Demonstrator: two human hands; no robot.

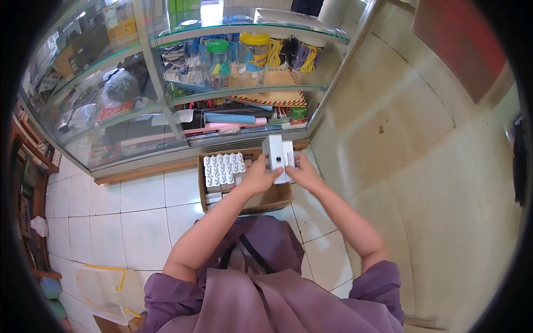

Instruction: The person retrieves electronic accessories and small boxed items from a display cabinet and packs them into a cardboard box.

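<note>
My left hand (259, 176) is closed on a tall white box (272, 147) with a small dark mark on its face. My right hand (305, 173) grips a second, narrower white box (287, 151) pressed against the first one. Both boxes are held over the right part of an open cardboard box (269, 208) on the floor. Inside it, at the left, several small white packs (224, 166) stand in rows. A few flat white boxes (214, 198) lie in its near left corner. My hands hide part of the carton's inside.
A glass display cabinet (244, 90) stands just beyond the carton, with jars, cables and rolls on its shelves. On the right rises a beige wall (388, 166). A clear plastic bin (102, 288) with yellow handles sits on the tiled floor (139, 225) at lower left.
</note>
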